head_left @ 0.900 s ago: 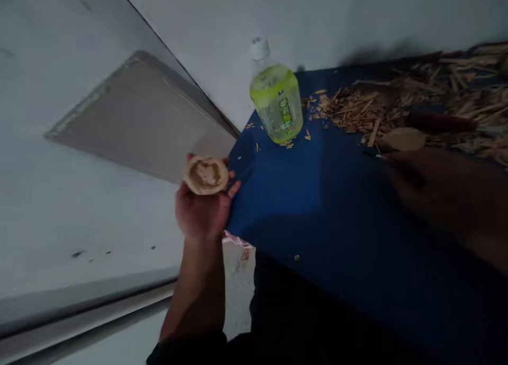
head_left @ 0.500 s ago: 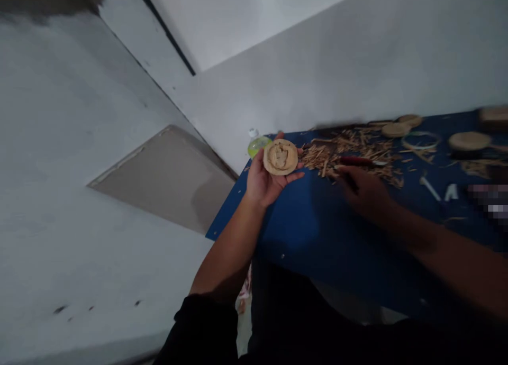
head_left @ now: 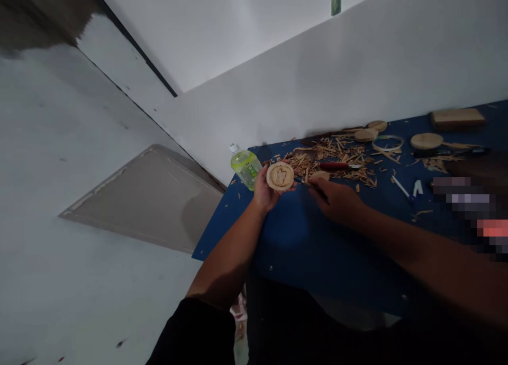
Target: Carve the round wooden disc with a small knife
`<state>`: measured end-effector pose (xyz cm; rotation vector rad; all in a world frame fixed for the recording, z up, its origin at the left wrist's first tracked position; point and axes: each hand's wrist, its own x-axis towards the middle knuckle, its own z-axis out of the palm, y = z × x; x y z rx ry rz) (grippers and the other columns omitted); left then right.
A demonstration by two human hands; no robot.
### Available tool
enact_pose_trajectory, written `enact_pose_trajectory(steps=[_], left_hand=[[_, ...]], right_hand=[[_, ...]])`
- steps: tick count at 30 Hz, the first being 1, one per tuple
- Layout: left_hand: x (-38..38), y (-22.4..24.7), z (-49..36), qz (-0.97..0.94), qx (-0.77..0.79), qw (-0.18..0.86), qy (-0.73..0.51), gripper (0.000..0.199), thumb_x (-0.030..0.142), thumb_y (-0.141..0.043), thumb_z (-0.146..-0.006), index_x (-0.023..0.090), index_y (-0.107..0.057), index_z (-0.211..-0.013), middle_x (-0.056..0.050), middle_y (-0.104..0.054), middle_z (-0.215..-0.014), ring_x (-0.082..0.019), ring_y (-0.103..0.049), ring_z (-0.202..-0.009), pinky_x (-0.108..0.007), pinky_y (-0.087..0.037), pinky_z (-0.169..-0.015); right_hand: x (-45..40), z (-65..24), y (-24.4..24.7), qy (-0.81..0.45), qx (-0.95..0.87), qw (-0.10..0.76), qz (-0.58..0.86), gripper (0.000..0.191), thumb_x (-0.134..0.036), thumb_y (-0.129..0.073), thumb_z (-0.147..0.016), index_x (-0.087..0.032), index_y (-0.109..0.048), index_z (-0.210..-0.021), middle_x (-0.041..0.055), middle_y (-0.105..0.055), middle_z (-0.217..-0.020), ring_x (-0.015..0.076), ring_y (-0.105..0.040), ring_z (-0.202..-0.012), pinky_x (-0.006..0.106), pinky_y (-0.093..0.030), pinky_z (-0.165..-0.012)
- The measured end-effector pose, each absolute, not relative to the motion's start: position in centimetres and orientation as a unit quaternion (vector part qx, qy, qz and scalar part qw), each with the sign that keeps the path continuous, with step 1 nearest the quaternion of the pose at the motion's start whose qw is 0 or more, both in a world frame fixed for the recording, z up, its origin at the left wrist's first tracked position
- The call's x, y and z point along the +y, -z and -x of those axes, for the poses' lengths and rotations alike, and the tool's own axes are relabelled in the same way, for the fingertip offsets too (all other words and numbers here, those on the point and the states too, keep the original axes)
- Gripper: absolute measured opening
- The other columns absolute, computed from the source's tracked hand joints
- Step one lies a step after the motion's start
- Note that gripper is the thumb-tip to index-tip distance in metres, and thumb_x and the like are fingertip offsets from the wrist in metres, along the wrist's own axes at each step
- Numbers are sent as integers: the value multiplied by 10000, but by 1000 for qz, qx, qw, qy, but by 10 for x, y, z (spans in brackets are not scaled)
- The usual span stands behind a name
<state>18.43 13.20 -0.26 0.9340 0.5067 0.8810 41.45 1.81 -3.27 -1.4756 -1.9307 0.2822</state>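
Head view: L hand [head_left: 266,193] cradles wood disc [head_left: 280,176], centre [head_left: 280,177] part-carved, rim [head_left: 270,178] plain; R hand [head_left: 335,200] grips carving knife [head_left: 313,186] just beside disc.

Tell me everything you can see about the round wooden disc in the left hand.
The round wooden disc is flat and pale, with a smooth, even rim. Its upturned face has a darker, rough hollow cut into the middle, around a paler shape too small to make out. It rests in the left hand, above the blue worktable. A thin blade held in the right hand reaches toward its right edge; whether they touch cannot be told.
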Motion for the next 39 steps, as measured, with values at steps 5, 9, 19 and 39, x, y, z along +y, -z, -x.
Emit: enact_pose_trajectory(steps=[5,9,19,39], left_hand=[[135,7,-185,-422,245,784,-385,707,620,-386,-1079,101,-716,-1427,-219,-838,-1180,-373,-840,-1054,-496,-698,-865],[131,8,-185,-430,249,779,-382,722,632,-389,-1082,105,-702,-1465,-223,-835,-1210,-378,-838,-1069,-508,-693,-887],[121,3,-189,-441,232,783,-373,758,622,-304,-1115,86,-708,-1465,-235,-823,-1272,-385,-802,-1216,-511,-692,-945],[116,-3,-188,-467,231,766,-377,678,586,-448,-1030,91,-735,-1393,-243,-825,-1240,-410,-796,-1200,-516,-683,-916]], right_hand=[[16,-412,35,-117,-728,357,573,382,-370,-560,-1101,-249,-617,-1459,111,-854,-1188,312,-819,-915,343,-500,-694],[15,-410,35,-125,-720,369,574,398,-342,-568,-1091,-254,-566,-1479,94,-857,-1142,305,-818,-870,332,-474,-659],[13,-409,35,-106,-731,404,539,331,-409,-567,-1109,-264,-693,-1379,67,-845,-962,263,-804,-790,312,-469,-664],[12,-411,34,-85,-759,330,554,428,-463,-395,-1175,-236,-709,-1358,104,-844,-1056,291,-793,-825,352,-452,-698]])
